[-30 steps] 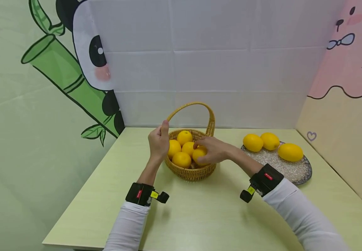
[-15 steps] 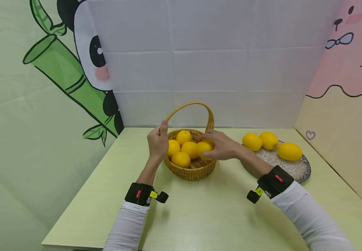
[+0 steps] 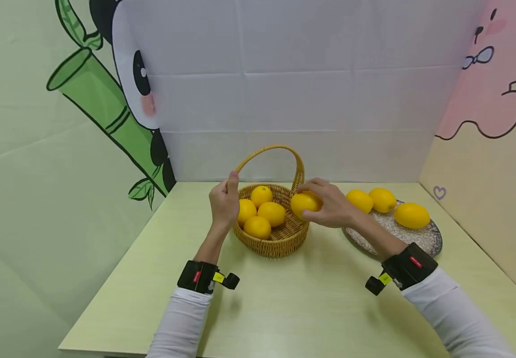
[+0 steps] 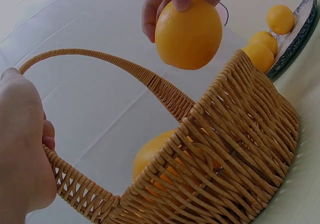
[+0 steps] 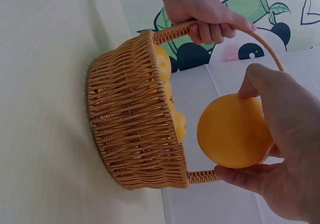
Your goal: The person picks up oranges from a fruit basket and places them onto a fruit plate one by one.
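Note:
My left hand (image 3: 224, 201) grips the left side of the handle of a round wicker basket (image 3: 272, 247); its fingers wrap the handle in the right wrist view. My right hand (image 3: 329, 204) pinches a yellow lemon (image 3: 306, 204) between thumb and fingers. That lemon is raised above the basket's right rim, apart from the other fruit. Several more yellow fruits (image 3: 271, 214) lie in the basket, mostly toward its left, leaving bare weave on the right. In the left wrist view, the lemon (image 4: 189, 33) hangs above the basket wall (image 4: 240, 134).
To the right, an oval speckled plate (image 3: 392, 233) with a dark rim holds 3 lemons (image 3: 412, 215) at its far side. My right forearm passes over its left part. Behind the pale table (image 3: 258, 308) stands a white cloth wall (image 3: 298, 99); a printed side wall borders the right.
My right hand has lifted a lemon out of the basket's right side and moved it up and to the right. My left hand has kept its hold on the handle.

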The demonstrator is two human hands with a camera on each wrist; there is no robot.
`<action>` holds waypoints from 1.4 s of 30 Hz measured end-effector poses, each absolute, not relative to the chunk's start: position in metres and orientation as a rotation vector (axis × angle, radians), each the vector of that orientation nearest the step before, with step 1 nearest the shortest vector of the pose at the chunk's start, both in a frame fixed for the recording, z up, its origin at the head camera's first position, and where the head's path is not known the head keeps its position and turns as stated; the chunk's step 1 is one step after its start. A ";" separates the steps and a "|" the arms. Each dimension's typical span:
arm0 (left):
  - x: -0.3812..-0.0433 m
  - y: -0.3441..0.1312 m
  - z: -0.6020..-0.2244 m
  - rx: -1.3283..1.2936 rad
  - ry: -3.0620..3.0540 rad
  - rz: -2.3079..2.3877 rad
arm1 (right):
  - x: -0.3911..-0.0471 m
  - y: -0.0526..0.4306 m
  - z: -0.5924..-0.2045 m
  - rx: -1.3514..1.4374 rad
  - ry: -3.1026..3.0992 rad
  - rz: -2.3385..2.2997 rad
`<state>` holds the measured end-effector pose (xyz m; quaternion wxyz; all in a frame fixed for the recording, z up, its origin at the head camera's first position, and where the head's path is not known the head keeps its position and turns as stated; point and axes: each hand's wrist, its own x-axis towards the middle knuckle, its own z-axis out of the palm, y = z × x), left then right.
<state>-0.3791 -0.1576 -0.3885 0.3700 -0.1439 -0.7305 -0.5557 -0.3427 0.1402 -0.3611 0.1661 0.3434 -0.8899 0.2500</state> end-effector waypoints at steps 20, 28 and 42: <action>-0.400 -0.153 -0.390 -0.363 -1.879 -1.413 | -0.354 0.204 -0.366 0.867 -2.406 0.803; -0.409 -0.157 -0.390 -0.362 -1.885 -1.426 | -0.354 0.218 -0.367 0.763 -2.432 0.780; -0.415 -0.158 -0.392 -0.355 -1.879 -1.402 | -0.355 0.255 -0.387 0.712 -2.472 0.758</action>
